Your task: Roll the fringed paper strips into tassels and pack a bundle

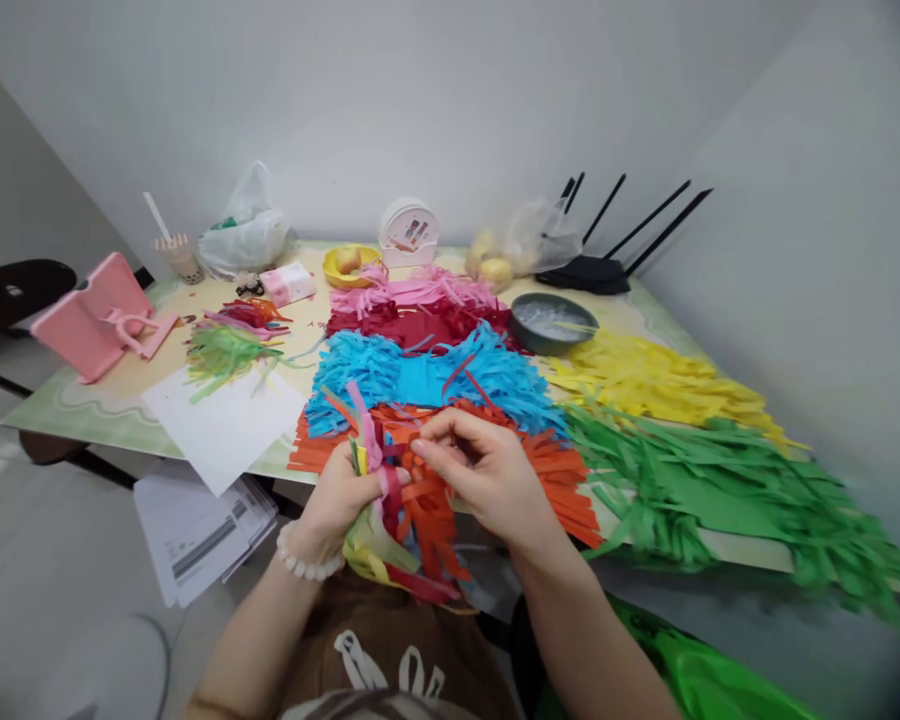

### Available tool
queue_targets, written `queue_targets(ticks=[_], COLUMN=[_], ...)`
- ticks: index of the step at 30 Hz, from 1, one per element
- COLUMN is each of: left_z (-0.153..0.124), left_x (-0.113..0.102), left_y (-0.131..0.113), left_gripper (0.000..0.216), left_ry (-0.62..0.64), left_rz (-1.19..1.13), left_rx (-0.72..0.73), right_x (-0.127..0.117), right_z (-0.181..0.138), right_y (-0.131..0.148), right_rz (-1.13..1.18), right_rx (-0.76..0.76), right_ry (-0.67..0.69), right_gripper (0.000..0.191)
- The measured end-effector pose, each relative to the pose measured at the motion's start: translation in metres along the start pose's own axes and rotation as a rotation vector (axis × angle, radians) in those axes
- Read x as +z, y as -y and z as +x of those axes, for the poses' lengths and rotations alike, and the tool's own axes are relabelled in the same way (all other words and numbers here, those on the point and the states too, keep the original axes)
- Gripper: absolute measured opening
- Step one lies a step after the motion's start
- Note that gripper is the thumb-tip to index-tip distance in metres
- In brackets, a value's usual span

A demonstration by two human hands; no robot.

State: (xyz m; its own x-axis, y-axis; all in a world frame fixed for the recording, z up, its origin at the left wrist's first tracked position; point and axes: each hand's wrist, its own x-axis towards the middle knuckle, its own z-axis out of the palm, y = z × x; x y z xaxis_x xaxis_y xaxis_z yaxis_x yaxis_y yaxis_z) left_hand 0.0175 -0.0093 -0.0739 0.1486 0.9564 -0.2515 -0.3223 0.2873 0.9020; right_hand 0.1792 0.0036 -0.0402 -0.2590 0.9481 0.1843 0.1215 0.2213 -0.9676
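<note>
Pale green borders our table (105, 420), the largest thing before us, and fringed paper covers much of it. Along the right lies the green fringed paper (727, 495), its strips spilling over the edge, with the yellow fringed paper (652, 385) behind it. Across the middle, orange fringed paper (562, 480), blue fringed paper (420, 378), crimson fringed paper (427, 328) and pink fringed paper (420, 292) run back in rows, probably so that each colour is easy to reach. At our left, a white sheet (225, 425) juts one corner past the edge.

Our left hand (341, 495) clasps the multicoloured strip bundle (381, 545) just in front of the table's near edge, thumb pressed across it, seemingly to stop the strips fanning apart. That frees our right hand (487, 465) for finer work: thumb and index fingertip pinch an orange strip (411, 462), the other fingers curled in. How that strip meets the bundle, we cannot tell.
</note>
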Motion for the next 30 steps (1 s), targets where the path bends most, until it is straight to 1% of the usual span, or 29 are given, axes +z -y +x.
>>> queue_targets(ticks=[3,5,8,11,15,17,24,26,30], left_z=[-0.002,-0.003,-0.007,-0.011,-0.015,-0.017,-0.017,-0.017,-0.018], left_x=[0.000,0.000,-0.002,-0.004,-0.004,-0.004,-0.010,-0.011,-0.012], left_y=[0.005,0.007,0.008,0.006,0.005,0.006,0.010,0.010,0.008], left_gripper=[0.039,0.036,0.026,0.022,0.012,0.013,0.015,0.015,0.019], left_ry=[-0.088,-0.127,-0.222,-0.290,-0.298,-0.296,-0.321,-0.301,-0.304], left_rz=[-0.085,-0.083,0.022,0.156,0.314,0.354,0.426,0.462,0.535], left_rx=[0.016,0.054,0.167,0.294,0.421,0.462,0.478,0.515,0.582], right_x=[0.003,0.002,-0.002,-0.004,-0.001,0.002,0.002,0.001,-0.001], right_z=[-0.002,-0.006,-0.015,-0.027,-0.036,-0.037,-0.036,-0.035,-0.034], right_y=[-0.004,-0.008,-0.010,-0.010,-0.013,-0.015,-0.014,-0.013,-0.013], right_rz=[-0.021,-0.076,-0.199,-0.298,-0.332,-0.325,-0.343,-0.344,-0.345], right_rx=[-0.021,-0.054,-0.114,-0.116,-0.057,-0.045,-0.040,-0.037,-0.020], right_ry=[-0.105,-0.126,-0.118,-0.071,-0.019,-0.006,-0.009,-0.009,-0.001], right_gripper=[0.018,0.017,0.023,0.029,0.035,0.035,0.038,0.037,0.037])
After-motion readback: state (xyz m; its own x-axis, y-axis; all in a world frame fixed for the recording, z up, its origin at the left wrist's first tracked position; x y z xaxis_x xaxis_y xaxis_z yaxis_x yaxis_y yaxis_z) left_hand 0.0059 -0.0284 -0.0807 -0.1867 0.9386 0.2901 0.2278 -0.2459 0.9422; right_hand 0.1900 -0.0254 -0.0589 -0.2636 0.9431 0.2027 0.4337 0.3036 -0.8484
